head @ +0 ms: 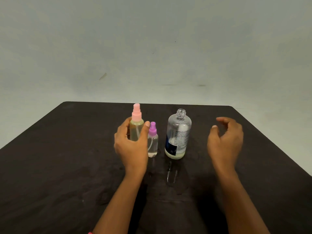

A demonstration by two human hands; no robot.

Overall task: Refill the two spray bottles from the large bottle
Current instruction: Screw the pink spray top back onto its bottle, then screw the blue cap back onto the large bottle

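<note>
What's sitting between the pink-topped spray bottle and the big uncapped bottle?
In the head view, a small purple-capped spray bottle stands upright between the pink-capped spray bottle, held by the left hand, and the large bottle.

We see soft, even, rather dim light, and the pale wall [152, 39] greys toward its top corners. The dark surface [59, 157] swallows shadows and carries 1 thin streak of glare [170, 174]. Focus is slightly soft throughout. The right hand [225, 142] blurs at its fingertips, and the surface's edges splay outward.
</note>
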